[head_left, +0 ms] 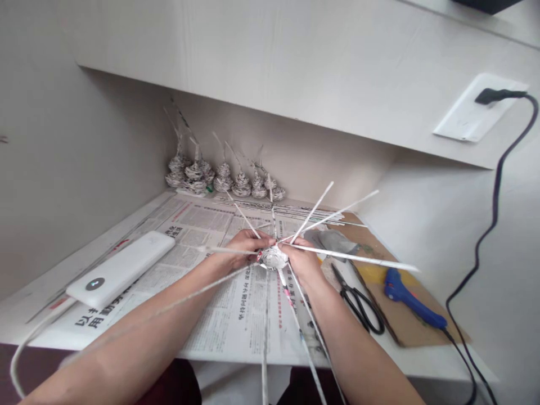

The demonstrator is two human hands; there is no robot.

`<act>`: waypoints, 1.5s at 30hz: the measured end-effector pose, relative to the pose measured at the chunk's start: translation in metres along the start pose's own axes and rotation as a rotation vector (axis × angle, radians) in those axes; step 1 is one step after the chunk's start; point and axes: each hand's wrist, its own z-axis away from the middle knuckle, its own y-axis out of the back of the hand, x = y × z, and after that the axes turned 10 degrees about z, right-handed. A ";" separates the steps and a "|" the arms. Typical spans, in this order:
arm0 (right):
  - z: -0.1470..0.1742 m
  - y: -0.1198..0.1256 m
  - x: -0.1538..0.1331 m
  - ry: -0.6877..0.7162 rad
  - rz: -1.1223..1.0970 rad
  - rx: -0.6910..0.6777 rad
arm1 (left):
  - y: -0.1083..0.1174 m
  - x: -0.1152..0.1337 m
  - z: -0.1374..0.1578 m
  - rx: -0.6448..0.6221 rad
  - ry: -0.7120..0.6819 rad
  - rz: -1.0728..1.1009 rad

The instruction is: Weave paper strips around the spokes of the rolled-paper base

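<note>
Between my two hands is a small round woven paper base (273,257), with several long rolled-paper strips fanning out from it in all directions. My left hand (245,243) grips its left edge, fingers closed near the root of the strips. On the right side, my right hand (300,254) pinches the rim and a strip close to it. One white paper strip (354,256) sticks out to the right past that hand. Other strips reach toward my lap, and some point to the back wall. The fingertips partly hide the far rim.
Newspaper (202,236) covers the tabletop. Several woven gourd shapes (223,179) stand at the back, before a bundle of paper sticks (291,211). At left lies a white power bank (122,267) with a cable. Black scissors (358,301) and a blue glue gun (411,298) on cardboard (405,332) are at right.
</note>
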 end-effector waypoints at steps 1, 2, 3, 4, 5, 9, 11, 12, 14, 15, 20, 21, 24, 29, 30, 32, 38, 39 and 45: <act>0.000 0.001 0.001 0.016 0.013 -0.017 | 0.000 0.000 0.000 0.005 -0.001 -0.002; 0.000 0.002 0.002 0.033 0.028 -0.030 | 0.000 0.000 0.000 0.013 -0.007 -0.004; -0.001 0.003 0.002 0.048 0.040 -0.040 | -0.001 -0.001 0.001 0.022 -0.014 -0.004; -0.001 0.004 0.002 0.060 0.048 -0.050 | -0.001 -0.001 0.001 0.028 -0.020 0.001; -0.001 0.005 0.002 0.069 0.053 -0.061 | -0.001 -0.001 0.001 0.031 -0.023 0.008; -0.003 0.007 0.000 0.138 0.062 -0.097 | -0.002 -0.002 0.001 0.003 -0.001 0.048; -0.003 0.007 -0.001 0.176 0.085 -0.106 | -0.003 -0.002 0.001 0.002 -0.008 0.058; -0.003 0.007 -0.001 0.185 0.099 -0.102 | -0.003 -0.003 0.001 0.011 -0.017 0.057; -0.003 0.008 -0.001 0.181 0.117 -0.090 | -0.004 -0.004 0.001 0.040 -0.035 0.041; -0.004 0.008 0.000 0.170 0.115 -0.083 | -0.004 -0.005 0.000 0.054 -0.038 0.032; -0.005 0.010 0.002 0.034 0.054 -0.087 | -0.003 -0.008 -0.003 0.085 -0.060 -0.010; -0.005 0.010 0.002 0.013 0.049 -0.081 | -0.003 -0.009 -0.004 0.080 -0.068 -0.019; -0.005 0.009 0.001 -0.055 0.025 -0.054 | -0.004 -0.008 -0.003 0.057 -0.083 -0.015; -0.004 0.007 -0.005 -0.049 -0.135 0.008 | -0.001 -0.008 -0.006 0.094 -0.104 -0.039; -0.003 0.007 -0.006 -0.019 -0.154 0.012 | 0.000 -0.008 -0.007 0.096 -0.117 -0.051; -0.002 0.007 -0.010 0.035 -0.156 0.006 | 0.002 -0.009 -0.007 0.101 -0.144 -0.057; 0.004 0.006 -0.016 0.256 0.001 -0.008 | 0.001 -0.005 -0.004 0.172 -0.154 -0.092; 0.004 0.006 -0.015 0.281 0.028 -0.005 | 0.001 -0.004 -0.003 0.176 -0.153 -0.114; -0.003 0.011 -0.010 0.100 -0.002 -0.115 | 0.005 -0.003 -0.007 0.179 -0.160 -0.083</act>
